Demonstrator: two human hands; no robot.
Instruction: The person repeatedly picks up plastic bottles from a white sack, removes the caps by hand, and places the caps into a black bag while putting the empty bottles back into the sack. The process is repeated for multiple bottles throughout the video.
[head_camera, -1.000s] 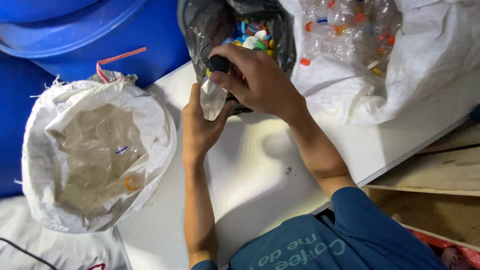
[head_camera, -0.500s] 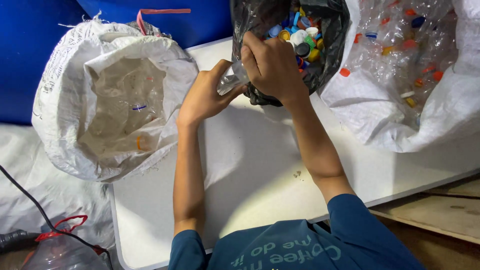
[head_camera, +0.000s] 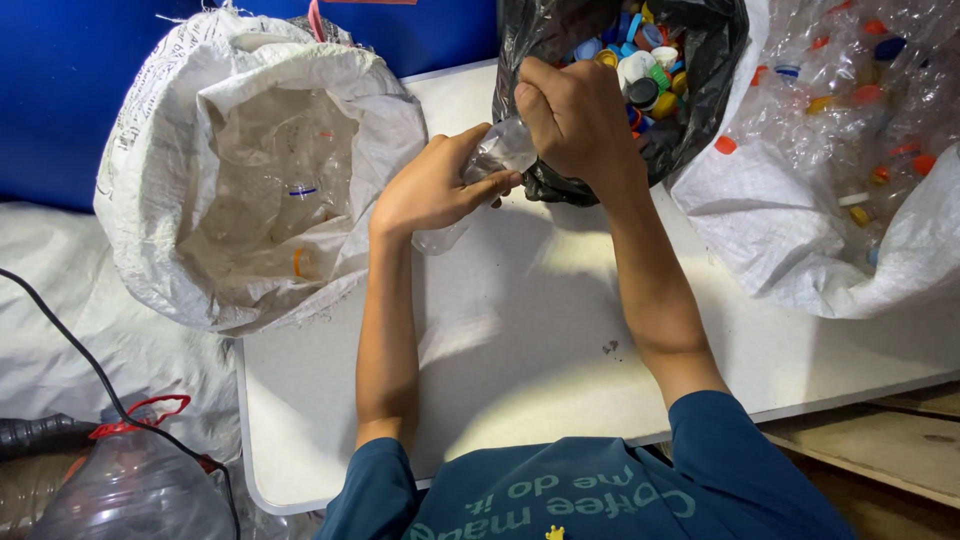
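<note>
Gripping a clear plastic bottle (head_camera: 492, 160) at the upper middle of the frame, the left hand (head_camera: 435, 185) is wrapped around the body with fingers curled closed on it, while the right hand (head_camera: 575, 120) is closed over the bottle's top end. The neck and any cap are hidden under the right fingers, so what they pinch there cannot be told. Only a crumpled stretch of the bottle is seen between the two hands, and its lower end shows faintly below the left palm, over the white table (head_camera: 520, 330).

Just behind the right hand a black bag (head_camera: 700, 90) is held open, heaped with coloured bottle caps (head_camera: 640, 65); its top is cut off by the frame edge. At the upper right a white sack (head_camera: 800, 240) of clear bottles is seen only in part. At the upper left a white woven sack (head_camera: 180, 200) stands open, its see-through contents hard to make out. A large clear jug (head_camera: 130, 490) is cut off at the lower left corner.
</note>
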